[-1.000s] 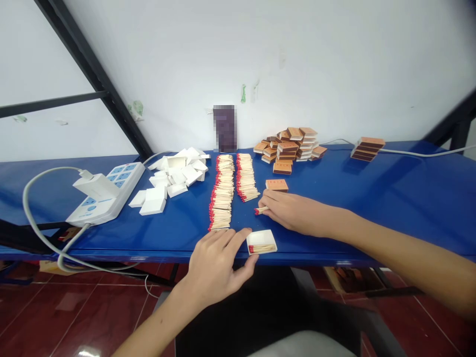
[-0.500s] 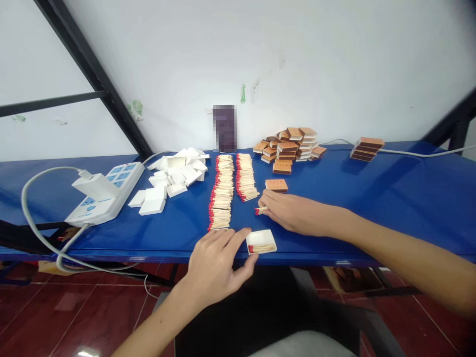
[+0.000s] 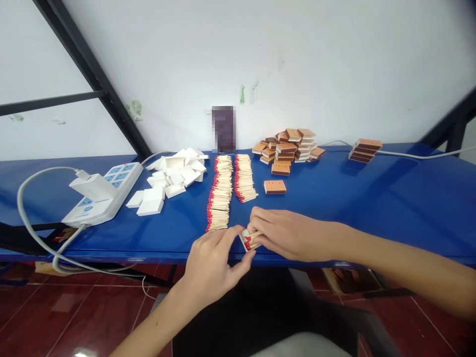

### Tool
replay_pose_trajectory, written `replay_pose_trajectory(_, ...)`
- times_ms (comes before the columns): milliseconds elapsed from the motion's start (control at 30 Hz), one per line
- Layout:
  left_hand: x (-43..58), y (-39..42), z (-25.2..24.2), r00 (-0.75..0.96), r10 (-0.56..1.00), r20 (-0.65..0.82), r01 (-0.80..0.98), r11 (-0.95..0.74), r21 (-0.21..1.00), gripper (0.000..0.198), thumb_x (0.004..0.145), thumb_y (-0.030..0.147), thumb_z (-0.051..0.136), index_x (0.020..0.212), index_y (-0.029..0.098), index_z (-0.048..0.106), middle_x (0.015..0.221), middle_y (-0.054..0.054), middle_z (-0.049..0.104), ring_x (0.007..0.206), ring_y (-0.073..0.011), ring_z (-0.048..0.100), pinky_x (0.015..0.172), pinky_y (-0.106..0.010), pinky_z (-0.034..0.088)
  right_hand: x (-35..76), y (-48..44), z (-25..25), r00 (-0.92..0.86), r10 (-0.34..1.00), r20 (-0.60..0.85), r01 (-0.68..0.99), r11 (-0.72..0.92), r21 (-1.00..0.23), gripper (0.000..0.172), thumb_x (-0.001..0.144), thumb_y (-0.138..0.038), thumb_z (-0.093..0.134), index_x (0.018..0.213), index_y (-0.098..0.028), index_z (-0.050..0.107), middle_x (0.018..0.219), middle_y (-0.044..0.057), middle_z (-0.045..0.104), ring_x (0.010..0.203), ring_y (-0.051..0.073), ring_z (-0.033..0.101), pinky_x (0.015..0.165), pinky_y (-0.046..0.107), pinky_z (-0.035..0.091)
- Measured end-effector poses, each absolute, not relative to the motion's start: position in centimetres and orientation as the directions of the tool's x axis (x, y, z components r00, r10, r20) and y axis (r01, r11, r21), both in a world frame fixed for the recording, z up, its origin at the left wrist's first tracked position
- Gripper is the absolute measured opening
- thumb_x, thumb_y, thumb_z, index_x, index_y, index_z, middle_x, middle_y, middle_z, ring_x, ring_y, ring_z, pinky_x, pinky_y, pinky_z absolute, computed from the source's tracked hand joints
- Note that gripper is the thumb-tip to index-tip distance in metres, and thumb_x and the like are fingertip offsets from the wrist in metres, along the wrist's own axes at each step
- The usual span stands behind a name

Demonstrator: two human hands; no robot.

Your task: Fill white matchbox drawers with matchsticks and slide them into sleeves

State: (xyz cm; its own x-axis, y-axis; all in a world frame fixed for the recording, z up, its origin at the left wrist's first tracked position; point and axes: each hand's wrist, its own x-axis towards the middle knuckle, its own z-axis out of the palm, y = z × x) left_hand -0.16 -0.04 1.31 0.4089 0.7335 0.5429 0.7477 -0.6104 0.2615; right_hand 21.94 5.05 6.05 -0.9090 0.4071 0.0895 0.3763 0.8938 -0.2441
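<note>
Between thumb and fingers, my left hand grips the left end of a white matchbox tray at the table's front edge. Red-headed matches lie in the tray. My right hand is over the tray's right part, its fingers pinching matches inside it; the hand hides that end. Beyond my hands run two rows of matches, a longer left row and a shorter right row, heads to the left. A single orange matchbox sleeve lies behind my right hand.
White trays lie heaped at the left, beside a power strip with a plugged-in charger and a looping cable. Orange sleeves are piled at the back right; a small stack stands farther right. A dark pixelated rectangle leans against the wall.
My right hand has come down and toward me from beside the single sleeve, bringing its matches into the tray. My left hand still holds the tray, nearly in the same place.
</note>
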Motion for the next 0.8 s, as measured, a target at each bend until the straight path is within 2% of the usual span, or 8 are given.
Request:
replay_pose_trajectory(67, -0.19, -0.01, 1.25, 0.415, 0.730, 0.543, 0.747, -0.614, 0.256, 0.029, 0.092, 0.038, 0.059, 0.112, 0.016, 0.063, 0.065, 0.000, 0.060, 0.060, -0.0177, 0.061, 0.059, -0.029, 0.048, 21.83, 5.01, 6.06, -0.912, 0.403, 0.081, 0.374, 0.895, -0.244, 0.026, 0.104, -0.022, 0.031, 0.095, -0.015, 0.055, 0.100, 0.008, 0.050, 0.078, 0.016, 0.047, 0.068, 0.031, 0.040)
replay_pose_trajectory(200, -0.17, 0.10, 1.12, 0.423, 0.719, 0.551, 0.741, -0.625, 0.247, 0.029, 0.093, 0.038, 0.058, 0.112, 0.016, 0.063, 0.066, 0.000, 0.061, 0.059, -0.0176, 0.061, 0.061, -0.029, 0.049, 21.94, 4.94, 6.53, -0.881, 0.469, 0.056, 0.417, 0.828, -0.376, 0.027, 0.104, -0.026, 0.034, 0.096, -0.017, 0.058, 0.098, 0.005, 0.050, 0.073, 0.013, 0.047, 0.067, 0.029, 0.040)
replay_pose_trajectory(300, -0.13, 0.16, 1.07, 0.420, 0.726, 0.544, 0.748, -0.617, 0.245, 0.029, 0.092, 0.038, 0.059, 0.113, 0.018, 0.063, 0.068, 0.000, 0.063, 0.062, -0.0180, 0.063, 0.062, -0.030, 0.049, 22.16, 5.01, 6.60, -0.867, 0.495, 0.063, 0.425, 0.800, -0.423, 0.027, 0.103, -0.031, 0.039, 0.100, -0.018, 0.062, 0.094, 0.003, 0.052, 0.072, 0.013, 0.049, 0.066, 0.029, 0.039)
replay_pose_trajectory(467, -0.12, 0.10, 1.03, 0.420, 0.721, 0.551, 0.743, -0.622, 0.248, 0.029, 0.092, 0.038, 0.060, 0.114, 0.018, 0.063, 0.070, -0.001, 0.064, 0.064, -0.0188, 0.064, 0.063, -0.030, 0.050, 22.38, 5.30, 6.20, -0.862, 0.499, 0.089, 0.426, 0.808, -0.407, 0.028, 0.103, -0.035, 0.042, 0.105, -0.019, 0.066, 0.090, 0.002, 0.056, 0.072, 0.013, 0.051, 0.065, 0.028, 0.037)
replay_pose_trajectory(800, -0.31, -0.01, 1.17, 0.430, 0.724, 0.540, 0.731, -0.630, 0.262, 0.030, 0.093, 0.037, 0.060, 0.116, 0.018, 0.063, 0.073, -0.002, 0.066, 0.071, -0.0203, 0.067, 0.064, -0.030, 0.051, 22.43, 5.39, 6.43, -0.870, 0.479, 0.115, 0.401, 0.824, -0.400, 0.027, 0.101, -0.030, 0.047, 0.102, -0.021, 0.072, 0.080, 0.000, 0.058, 0.066, 0.011, 0.049, 0.062, 0.025, 0.033)
